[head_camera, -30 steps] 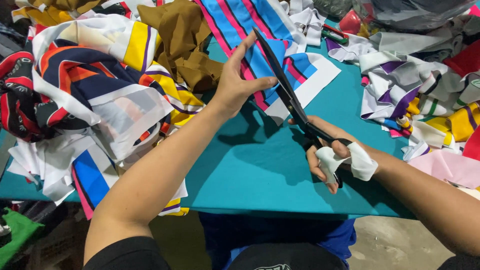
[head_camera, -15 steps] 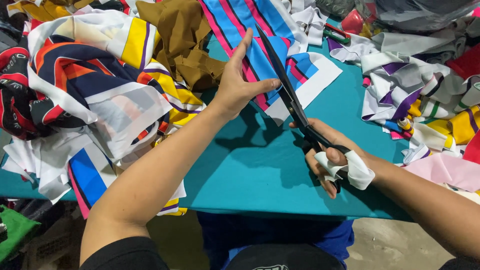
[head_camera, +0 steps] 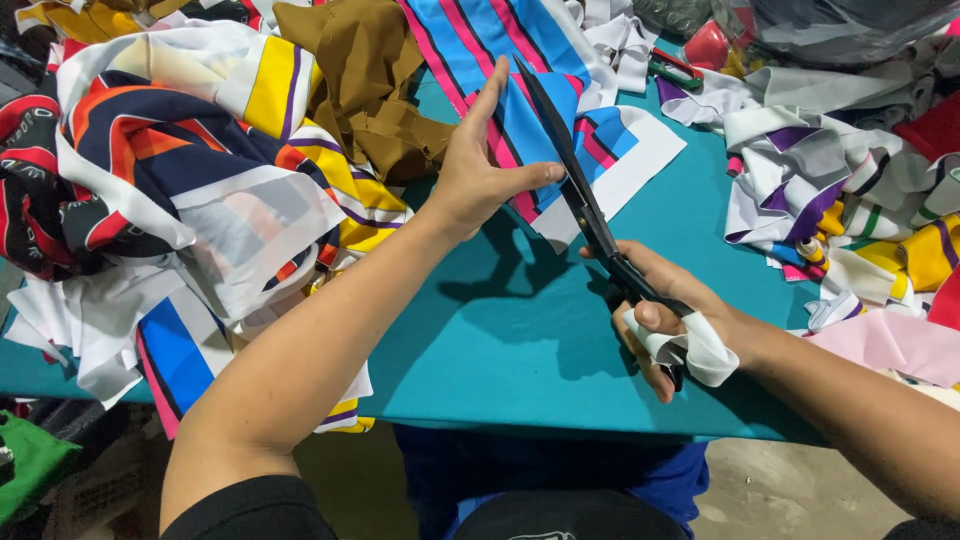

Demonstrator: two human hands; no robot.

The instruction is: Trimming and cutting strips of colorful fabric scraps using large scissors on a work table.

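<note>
My right hand grips the handles of long black scissors, a white cloth strip wound around the handle and my fingers. The blades point away from me and lie closed over a blue, pink and white striped fabric piece on the teal table. My left hand rests flat on that striped fabric just left of the blades, with the thumb close to the scissors.
A heap of white, yellow, navy and orange fabric fills the left side. Brown cloth lies at the back. More white, purple and yellow scraps pile up on the right, with pink cloth near my right forearm.
The scissors and my right hand have advanced slightly along the striped fabric. My left hand stays pressed on the fabric.
</note>
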